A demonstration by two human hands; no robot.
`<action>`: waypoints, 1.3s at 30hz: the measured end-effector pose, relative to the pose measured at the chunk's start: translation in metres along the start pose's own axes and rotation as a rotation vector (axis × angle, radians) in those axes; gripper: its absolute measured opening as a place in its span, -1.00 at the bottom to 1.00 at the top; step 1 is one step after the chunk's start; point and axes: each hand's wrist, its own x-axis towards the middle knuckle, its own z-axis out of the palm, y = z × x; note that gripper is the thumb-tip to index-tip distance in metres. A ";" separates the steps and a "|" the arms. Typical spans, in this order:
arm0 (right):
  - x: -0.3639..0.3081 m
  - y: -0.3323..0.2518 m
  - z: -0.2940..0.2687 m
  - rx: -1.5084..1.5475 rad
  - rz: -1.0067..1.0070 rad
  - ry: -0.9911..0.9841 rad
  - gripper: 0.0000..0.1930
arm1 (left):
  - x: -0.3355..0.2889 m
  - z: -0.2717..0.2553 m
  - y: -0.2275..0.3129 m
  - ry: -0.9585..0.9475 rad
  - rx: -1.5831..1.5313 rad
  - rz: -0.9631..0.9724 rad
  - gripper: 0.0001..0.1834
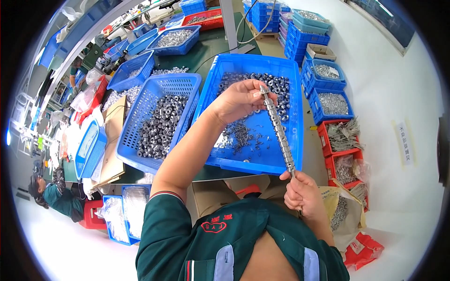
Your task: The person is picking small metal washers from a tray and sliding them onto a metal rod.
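Note:
A slim metal rod strung with shiny metal rings (280, 133) slants over the right side of a large blue bin (281, 161). My right hand (303, 193) is closed round its lower, bare end, just beyond the bin's near edge. At the upper tip, my left hand (241, 98) pinches with thumb and fingers; whether a loose ring is between them, I cannot tell. Dark and silvery ring-shaped parts (281, 89) lie in the bin's far half. Nearer, below my left wrist, is a scatter of small dark pieces (241, 136).
A blue perforated basket (133, 136) of similar rings (161, 126) stands left of the bin on the green table (213, 174). Stacked blue crates (328, 110) and red crates (333, 145) line the right wall. A person (63, 199) is at the far left.

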 end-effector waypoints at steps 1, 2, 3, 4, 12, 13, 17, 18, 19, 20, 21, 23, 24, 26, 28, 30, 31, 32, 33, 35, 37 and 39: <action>0.000 0.001 0.000 -0.010 -0.009 0.008 -0.75 | -0.001 0.002 0.001 0.019 -0.010 -0.015 -0.73; 0.000 0.001 0.001 -0.009 -0.009 0.009 -0.75 | -0.001 0.002 0.001 0.039 -0.021 -0.030 -0.73; 0.000 0.001 0.001 -0.021 -0.011 0.013 -0.75 | -0.001 0.001 0.001 0.041 -0.020 -0.029 -0.73; 0.000 0.002 0.002 -0.034 -0.013 0.016 -0.75 | -0.001 -0.002 0.000 0.040 -0.011 -0.034 -0.75; 0.000 0.003 0.005 -0.207 -0.050 0.143 -0.76 | 0.003 0.004 -0.004 0.088 0.066 -0.064 -0.78; 0.000 0.002 0.006 -0.206 -0.051 0.136 -0.76 | 0.003 -0.001 -0.004 0.069 0.083 -0.075 -0.78; 0.001 0.001 0.011 -0.214 -0.029 0.136 -0.76 | -0.002 -0.004 0.001 0.082 0.116 -0.111 -0.77; 0.003 -0.002 0.015 -0.232 -0.022 0.151 -0.76 | -0.005 -0.001 0.009 0.080 0.189 -0.111 -0.71; 0.005 -0.005 0.019 -0.252 -0.015 0.164 -0.76 | -0.008 0.002 0.020 0.168 0.284 -0.136 -0.67; 0.008 -0.012 0.027 -0.260 -0.021 0.164 -0.76 | -0.013 0.005 0.033 0.262 0.378 -0.160 -0.64; 0.012 -0.016 0.034 -0.272 -0.020 0.160 -0.76 | -0.018 0.001 0.047 0.378 0.587 -0.109 -0.57; 0.022 -0.025 0.039 -0.288 -0.005 0.127 -0.77 | -0.028 0.006 0.080 0.535 0.955 0.044 -0.53; 0.028 -0.033 0.047 -0.296 0.021 0.097 -0.78 | -0.039 0.006 0.095 0.574 1.139 0.154 -0.52; 0.045 -0.046 0.066 -0.364 0.051 0.010 -0.78 | -0.063 0.015 0.118 0.534 1.317 0.266 -0.61; 0.070 -0.051 0.088 -0.401 0.082 -0.096 -0.78 | -0.090 0.028 0.137 0.498 1.522 0.219 -0.65; 0.102 -0.048 0.111 -0.403 0.134 -0.169 -0.77 | -0.114 0.039 0.142 0.445 1.716 0.150 -0.60; 0.117 -0.046 0.125 -0.345 0.158 -0.223 -0.78 | -0.125 0.035 0.143 0.345 1.861 0.192 -0.55; 0.137 -0.042 0.134 -0.289 0.204 -0.272 -0.79 | -0.134 0.030 0.141 0.288 1.890 0.178 -0.54; 0.158 -0.036 0.143 -0.235 0.252 -0.318 -0.80 | -0.142 0.023 0.139 0.231 1.917 0.166 -0.52; 0.190 -0.025 0.166 -0.234 0.282 -0.280 -0.88 | -0.150 0.007 0.132 0.233 1.928 0.096 -0.53; 0.225 -0.010 0.181 -0.153 0.385 -0.308 -0.91 | -0.162 -0.012 0.124 0.278 1.918 0.040 -0.55; 0.247 0.001 0.193 -0.080 0.464 -0.291 -0.93 | -0.175 -0.032 0.116 0.365 2.005 0.061 -0.61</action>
